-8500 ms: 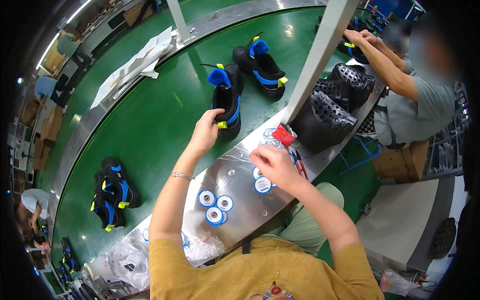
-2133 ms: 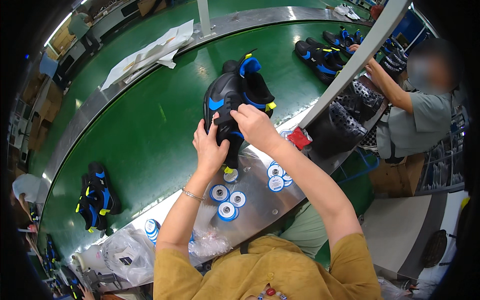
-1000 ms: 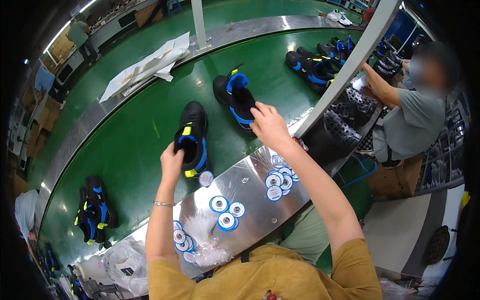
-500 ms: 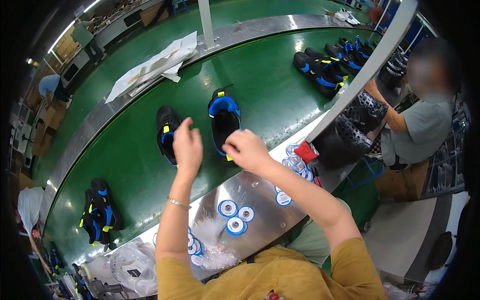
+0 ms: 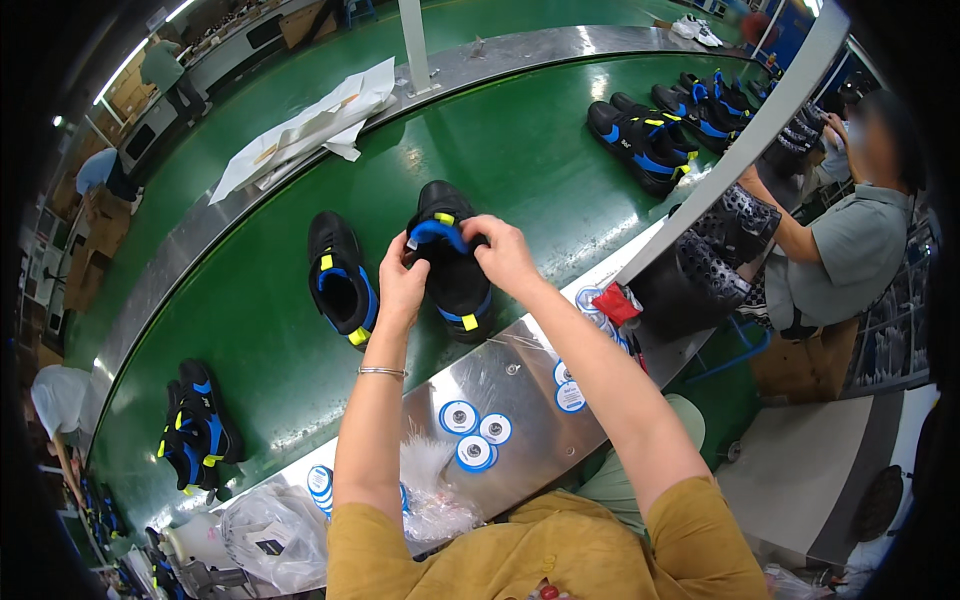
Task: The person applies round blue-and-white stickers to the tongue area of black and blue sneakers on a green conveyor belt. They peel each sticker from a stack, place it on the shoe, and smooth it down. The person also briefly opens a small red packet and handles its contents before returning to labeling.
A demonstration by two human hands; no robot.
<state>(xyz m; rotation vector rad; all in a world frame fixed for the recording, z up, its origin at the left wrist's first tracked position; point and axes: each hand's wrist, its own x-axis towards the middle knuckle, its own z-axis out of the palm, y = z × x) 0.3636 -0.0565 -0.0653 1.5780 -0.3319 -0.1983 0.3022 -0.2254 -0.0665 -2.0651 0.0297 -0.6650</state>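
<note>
A black shoe [image 5: 462, 312] with blue lining and yellow tabs stands on the green work surface, its toe pointing away from me. My left hand [image 5: 403, 286] pinches the left side of its opening by the blue tongue, where a small white label shows. On the other side my right hand [image 5: 503, 256] grips the tongue's right edge with fingers closed. Both hands hold the tongue raised and spread. Its matching shoe [image 5: 333, 240] stands just left, untouched, with its opening facing up.
Round white-and-blue tags [image 5: 474, 452] lie on the metal ledge [image 5: 530, 440] near me, beside clear plastic fasteners [image 5: 432, 490]. Another shoe pair [image 5: 205, 420] sits left; several shoes [image 5: 640, 145] stand far right. A post [image 5: 720, 160] rises before a seated co-worker [image 5: 860, 250]. White paper [image 5: 305, 125] lies beyond.
Both hands have closed on the shoe's tongue, which is now folded up. The left hand has moved right, away from the other shoe. Both shoes have shifted slightly.
</note>
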